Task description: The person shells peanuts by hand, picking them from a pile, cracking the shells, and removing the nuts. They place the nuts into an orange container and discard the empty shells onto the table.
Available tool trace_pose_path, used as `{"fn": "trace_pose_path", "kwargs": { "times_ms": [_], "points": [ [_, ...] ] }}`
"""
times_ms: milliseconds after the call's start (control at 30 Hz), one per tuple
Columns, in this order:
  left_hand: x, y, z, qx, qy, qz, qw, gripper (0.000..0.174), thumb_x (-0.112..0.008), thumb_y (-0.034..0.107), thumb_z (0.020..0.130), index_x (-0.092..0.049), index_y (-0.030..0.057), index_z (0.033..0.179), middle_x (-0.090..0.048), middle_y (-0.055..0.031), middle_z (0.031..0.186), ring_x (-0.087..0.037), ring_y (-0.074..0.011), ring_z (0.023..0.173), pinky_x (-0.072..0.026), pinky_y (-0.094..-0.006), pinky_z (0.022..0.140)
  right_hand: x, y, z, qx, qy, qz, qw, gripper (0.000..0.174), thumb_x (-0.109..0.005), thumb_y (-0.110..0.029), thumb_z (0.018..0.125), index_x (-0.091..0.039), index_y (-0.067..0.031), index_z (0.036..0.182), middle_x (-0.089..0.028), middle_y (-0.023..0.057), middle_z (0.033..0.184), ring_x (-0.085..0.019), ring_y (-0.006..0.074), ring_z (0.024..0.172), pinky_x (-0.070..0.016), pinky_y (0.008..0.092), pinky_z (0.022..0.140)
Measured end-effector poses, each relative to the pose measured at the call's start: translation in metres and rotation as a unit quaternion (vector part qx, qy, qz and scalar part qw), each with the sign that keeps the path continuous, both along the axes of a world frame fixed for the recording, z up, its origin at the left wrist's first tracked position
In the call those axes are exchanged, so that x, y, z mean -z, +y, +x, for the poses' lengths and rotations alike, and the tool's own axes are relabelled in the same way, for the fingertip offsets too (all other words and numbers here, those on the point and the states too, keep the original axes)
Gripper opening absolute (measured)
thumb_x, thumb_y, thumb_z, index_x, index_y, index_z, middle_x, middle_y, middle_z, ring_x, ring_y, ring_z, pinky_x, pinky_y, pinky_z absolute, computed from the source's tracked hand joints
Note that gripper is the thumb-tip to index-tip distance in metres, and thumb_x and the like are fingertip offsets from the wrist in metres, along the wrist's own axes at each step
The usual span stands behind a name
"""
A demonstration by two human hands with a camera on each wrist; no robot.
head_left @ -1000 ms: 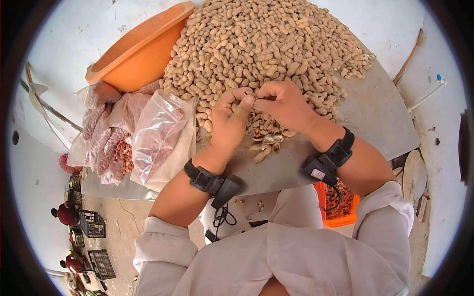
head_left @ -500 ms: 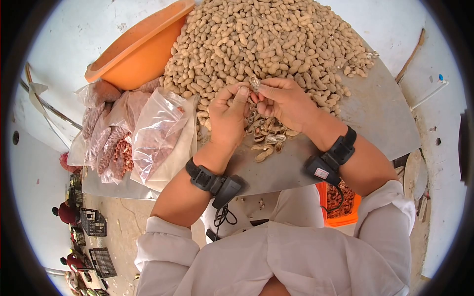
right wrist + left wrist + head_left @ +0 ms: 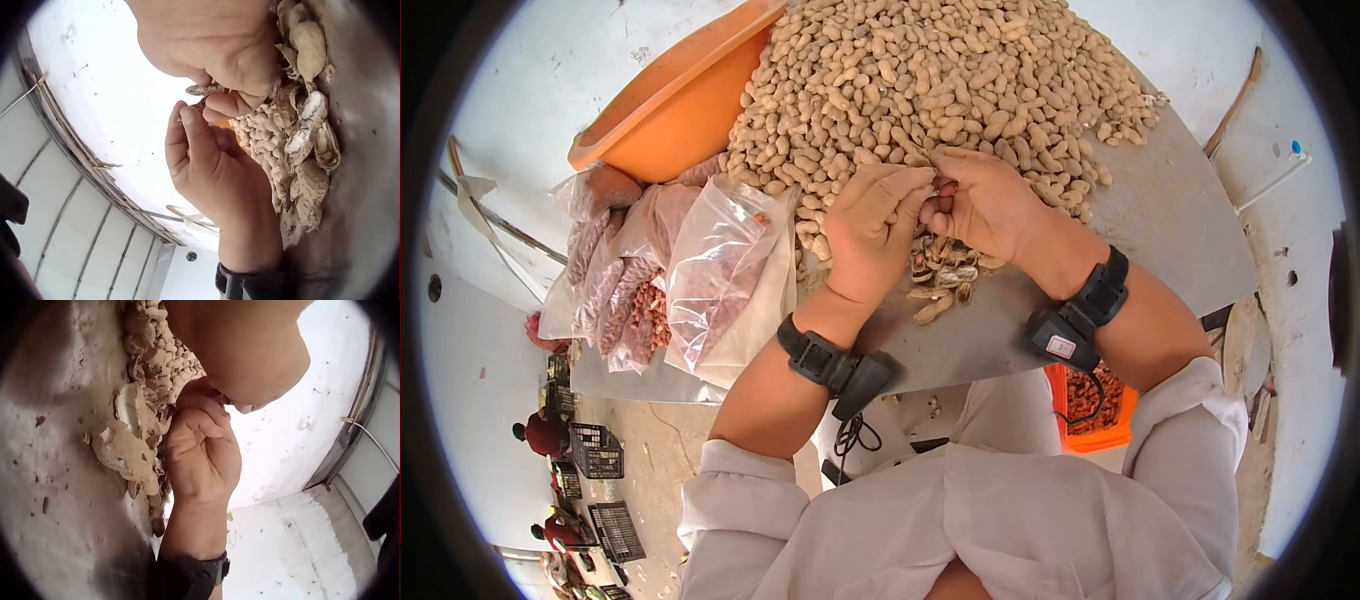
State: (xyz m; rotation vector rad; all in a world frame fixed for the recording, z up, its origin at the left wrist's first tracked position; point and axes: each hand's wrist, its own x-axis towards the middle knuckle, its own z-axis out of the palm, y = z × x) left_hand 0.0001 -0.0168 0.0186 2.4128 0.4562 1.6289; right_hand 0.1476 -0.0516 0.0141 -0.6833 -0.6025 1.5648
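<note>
In the head view my left hand [image 3: 868,228] and right hand [image 3: 992,208] meet fingertip to fingertip at the near edge of a large peanut heap [image 3: 920,80]. In the right wrist view a peanut shell piece [image 3: 203,90] sticks out from the right fingers, and the left thumb and forefinger pinch at its broken part. Reddish peanut kernels [image 3: 947,188] show within the curled right fingers in the head view. Under the hands lie cracked empty shells [image 3: 945,275], also seen as an open shell half [image 3: 129,407] in the left wrist view.
Plastic bags of kernels [image 3: 720,270] lie on the grey table [image 3: 1170,230] at the left, with an orange basin [image 3: 670,100] behind them. An orange tub [image 3: 1095,405] of reddish kernels stands below the table edge. Black crates [image 3: 595,450] and people are at the far left.
The peanut shell between the hands was opened and stood up half a second ago; now the left fingers have closed over it, nearer the right hand. Reddish kernels show in the right fingers.
</note>
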Motion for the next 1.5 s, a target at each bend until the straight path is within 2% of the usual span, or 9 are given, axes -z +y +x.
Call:
{"fn": "trace_pose_path", "kwargs": {
  "times_ms": [133,233,400,633,833,1033,1333,1433,1500],
  "points": [
    [0.002,0.000,0.000,0.007,-0.028,-0.067,0.997,0.015,-0.065,-0.001,0.076,-0.066,0.0038,0.090,-0.063,-0.0087,0.085,-0.060,-0.0191,0.073,-0.0469,-0.0263,0.065,-0.002,0.000,0.001,0.008,-0.008,0.004,1.000,0.019,-0.050,-0.020,0.091,-0.057,-0.0026,0.092,-0.054,0.0046,0.075,-0.053,0.0144,0.062,-0.0448,0.0244,0.052],
    [0.006,0.004,-0.002,0.054,-0.021,-0.108,0.992,0.016,-0.066,0.002,0.076,-0.066,0.0044,0.091,-0.062,-0.0077,0.081,-0.058,-0.0181,0.071,-0.0459,-0.0257,0.064,-0.014,-0.001,0.000,0.142,-0.018,-0.029,0.989,0.018,-0.056,-0.021,0.088,-0.059,-0.0035,0.091,-0.052,0.0019,0.072,-0.050,0.0124,0.060,-0.0424,0.0231,0.053],
    [0.007,0.000,-0.004,0.098,0.076,-0.201,0.972,0.021,-0.066,0.007,0.079,-0.064,0.0049,0.100,-0.058,-0.0047,0.073,-0.053,-0.0130,0.066,-0.0429,-0.0233,0.061,-0.016,-0.001,0.025,0.238,-0.239,0.057,0.940,0.021,-0.058,-0.016,0.086,-0.061,-0.0019,0.102,-0.054,0.0009,0.073,-0.049,0.0074,0.063,-0.0413,0.0183,0.053],
    [0.009,0.000,-0.006,0.146,0.031,-0.339,0.929,0.042,-0.044,0.032,0.094,-0.047,0.0024,0.123,-0.043,0.0023,0.063,-0.038,-0.0053,0.055,-0.0313,-0.0183,0.050,-0.011,0.002,0.028,0.278,-0.645,0.165,0.692,0.028,-0.060,-0.029,0.081,-0.065,-0.0026,0.089,-0.065,0.0106,0.080,-0.060,0.0180,0.073,-0.0452,0.0324,0.067],
    [0.006,0.001,-0.010,0.176,-0.014,-0.455,0.873,0.065,-0.024,0.055,0.094,-0.033,0.0048,0.134,-0.039,0.0025,0.060,-0.028,-0.0042,0.049,-0.0228,-0.0179,0.043,-0.023,-0.009,0.019,0.199,-0.580,0.228,0.756,0.025,-0.061,-0.022,0.083,-0.063,-0.0027,0.098,-0.062,0.0064,0.077,-0.054,0.0099,0.068,-0.0426,0.0247,0.062],
    [0.013,0.006,-0.005,0.186,-0.028,-0.449,0.874,0.069,-0.022,0.060,0.092,-0.024,0.0095,0.139,-0.054,-0.0013,0.075,-0.041,-0.0050,0.058,-0.0296,-0.0174,0.049,-0.020,-0.019,-0.007,0.049,-0.590,0.326,0.737,0.021,-0.065,-0.010,0.077,-0.062,-0.0051,0.098,-0.057,0.0025,0.062,-0.049,0.0086,0.053,-0.0398,0.0237,0.052],
    [0.011,0.001,-0.004,0.230,-0.023,-0.478,0.847,0.072,-0.022,0.061,0.091,-0.020,0.0095,0.141,-0.057,-0.0045,0.092,-0.051,-0.0086,0.074,-0.0407,-0.0212,0.063,-0.010,-0.015,-0.007,0.086,-0.600,0.352,0.713,0.016,-0.060,-0.009,0.081,-0.060,-0.0007,0.095,-0.060,0.0053,0.069,-0.054,0.0102,0.058,-0.0445,0.0240,0.056],
    [0.016,0.006,-0.005,0.314,-0.076,-0.481,0.815,0.064,-0.033,0.051,0.093,-0.026,0.0060,0.138,-0.056,-0.0039,0.091,-0.051,-0.0086,0.074,-0.0417,-0.0212,0.063,-0.012,-0.016,-0.006,0.062,-0.480,0.268,0.833,0.015,-0.055,-0.012,0.087,-0.059,0.0011,0.094,-0.060,0.0043,0.075,-0.057,0.0110,0.062,-0.0460,0.0243,0.057],
    [0.014,0.004,-0.003,0.325,-0.108,-0.467,0.815,0.054,-0.044,0.037,0.093,-0.034,0.0026,0.134,-0.057,-0.0035,0.089,-0.051,-0.0080,0.073,-0.0427,-0.0206,0.062,-0.009,-0.009,-0.003,0.114,-0.435,0.268,0.852,0.019,-0.055,-0.017,0.087,-0.059,0.0005,0.092,-0.060,0.0044,0.073,-0.055,0.0096,0.065,-0.0453,0.0251,0.058]
  ]
}}
